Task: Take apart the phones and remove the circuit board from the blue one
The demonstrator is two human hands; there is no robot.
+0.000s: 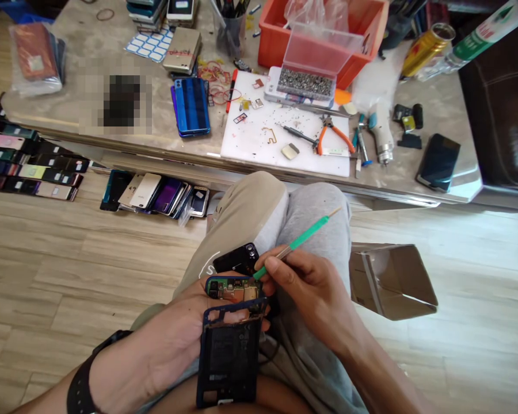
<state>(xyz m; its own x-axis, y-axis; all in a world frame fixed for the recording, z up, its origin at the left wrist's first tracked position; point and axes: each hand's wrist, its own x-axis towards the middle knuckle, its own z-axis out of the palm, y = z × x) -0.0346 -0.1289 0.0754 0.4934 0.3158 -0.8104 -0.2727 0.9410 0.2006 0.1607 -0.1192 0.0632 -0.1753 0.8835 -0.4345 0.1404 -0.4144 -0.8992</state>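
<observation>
My left hand (172, 339) is closed around an opened blue phone (229, 356) with its back off and battery showing, held over my lap. A green circuit board (233, 287) sticks up from the phone's top end, and a small black camera cover (237, 259) lies just above it on my thigh. My right hand (315, 293) pinches a thin green-handled pry tool (296, 244) whose tip meets the board's right edge.
A low table (69, 123) ahead carries a white work mat (259, 144), orange-handled pliers (334, 135), a screw box (304, 83), an orange bin (323, 34), a blue phone (192, 106) and a dark phone (438, 161). Phones line the floor (155, 195). An open cardboard box (392, 282) sits at my right.
</observation>
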